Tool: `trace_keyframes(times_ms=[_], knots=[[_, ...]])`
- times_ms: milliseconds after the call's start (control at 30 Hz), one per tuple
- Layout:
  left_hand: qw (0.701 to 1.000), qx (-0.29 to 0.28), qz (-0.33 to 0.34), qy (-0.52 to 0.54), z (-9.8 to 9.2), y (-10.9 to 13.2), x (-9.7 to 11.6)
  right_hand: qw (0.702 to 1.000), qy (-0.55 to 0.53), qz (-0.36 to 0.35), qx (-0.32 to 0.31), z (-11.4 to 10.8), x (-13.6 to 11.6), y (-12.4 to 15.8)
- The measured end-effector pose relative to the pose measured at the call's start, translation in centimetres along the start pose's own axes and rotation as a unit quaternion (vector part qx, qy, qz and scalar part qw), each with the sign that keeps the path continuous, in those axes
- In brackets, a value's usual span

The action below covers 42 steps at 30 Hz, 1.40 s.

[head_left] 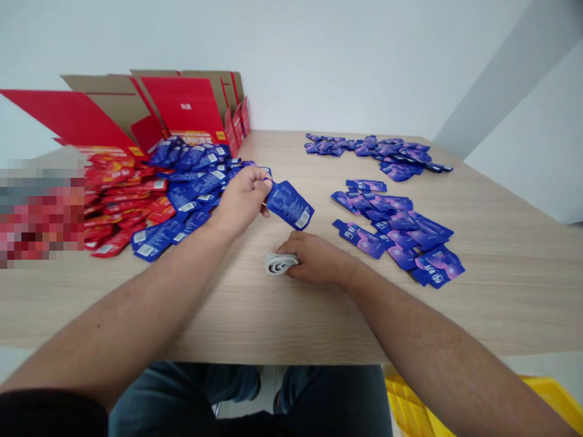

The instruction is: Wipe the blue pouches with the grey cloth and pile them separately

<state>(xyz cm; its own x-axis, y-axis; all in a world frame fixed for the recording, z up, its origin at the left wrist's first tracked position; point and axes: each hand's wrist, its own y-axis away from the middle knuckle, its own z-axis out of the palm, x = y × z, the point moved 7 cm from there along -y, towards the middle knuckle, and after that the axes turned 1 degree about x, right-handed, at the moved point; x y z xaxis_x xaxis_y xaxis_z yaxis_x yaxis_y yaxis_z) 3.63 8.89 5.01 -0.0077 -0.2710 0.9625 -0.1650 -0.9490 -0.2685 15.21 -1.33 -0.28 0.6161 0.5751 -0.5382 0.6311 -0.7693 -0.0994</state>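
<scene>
I have the left hand (243, 197) pinched on the top corner of 1 blue pouch (290, 205), which hangs just above the table (282, 315) near its middle. The right hand (314, 258) rests on the table nearer me, its fingers closed around a small white bundle (279, 263). To the right lies a fanned row (401, 233) of blue pouches, with a far batch (382, 152) beyond it; I judge those 2 groups done. On the left, a blue heap (191, 182) and red pouches (118, 200) in front of opened red cartons (182, 106) look unsorted.
</scene>
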Motion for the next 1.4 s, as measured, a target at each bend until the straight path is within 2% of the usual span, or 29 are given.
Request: trace_keyframes(times_ms=[67,133,233,267,333,400,500,600,733,933,1033,1133,1233,1300,1400], knots=[[0.996,0.030,-0.035,0.079,-2.0,0.9,-0.1,1.000,0.006,0.007,-0.006,-0.3,0.1,0.1],[0.988,0.044,-0.069,0.130,-3.2,1.7,-0.5,0.999,0.007,0.025,-0.035,-0.8,0.6,0.5],[0.978,0.028,-0.140,0.153,-3.5,2.6,-2.5,0.990,-0.017,0.084,-0.109,-1.8,2.2,1.5],[0.975,0.010,-0.166,0.148,-3.1,2.8,-3.4,0.987,-0.015,0.115,-0.114,-2.5,3.0,1.8],[0.972,-0.032,-0.202,0.119,-2.3,3.3,-5.1,0.982,0.018,0.171,-0.082,-4.2,4.8,2.3],[0.974,-0.065,-0.207,0.071,-1.5,3.6,-6.3,0.978,0.058,0.196,-0.032,-5.6,6.0,2.5],[0.972,-0.103,-0.210,0.013,-0.6,4.0,-7.2,0.978,0.090,0.174,0.071,-6.7,6.0,2.1],[0.958,-0.132,-0.253,0.010,0.0,4.7,-7.5,0.975,0.090,0.129,0.159,-6.7,4.6,1.6],[0.943,-0.180,-0.279,0.011,0.7,5.4,-7.5,0.973,0.091,0.078,0.197,-5.8,2.5,1.2],[0.956,-0.171,-0.237,-0.030,1.3,5.5,-7.4,0.960,0.125,0.001,0.250,-6.0,0.7,1.7],[0.954,-0.165,-0.249,-0.020,1.8,5.7,-7.4,0.953,0.140,-0.025,0.267,-6.1,0.0,2.0],[0.947,-0.181,-0.265,-0.015,2.2,5.9,-7.3,0.957,0.147,-0.043,0.248,-5.2,-0.6,1.7],[0.950,-0.165,-0.263,-0.011,2.0,5.7,-7.2,0.971,0.139,-0.060,0.183,-3.4,-1.0,1.1],[0.956,-0.149,-0.249,-0.036,1.5,5.4,-7.2,0.985,0.113,-0.073,0.107,-2.3,-1.3,0.8],[0.955,-0.149,-0.250,-0.053,1.4,5.4,-7.5,0.996,0.042,-0.065,-0.054,-1.3,-1.7,1.4]])
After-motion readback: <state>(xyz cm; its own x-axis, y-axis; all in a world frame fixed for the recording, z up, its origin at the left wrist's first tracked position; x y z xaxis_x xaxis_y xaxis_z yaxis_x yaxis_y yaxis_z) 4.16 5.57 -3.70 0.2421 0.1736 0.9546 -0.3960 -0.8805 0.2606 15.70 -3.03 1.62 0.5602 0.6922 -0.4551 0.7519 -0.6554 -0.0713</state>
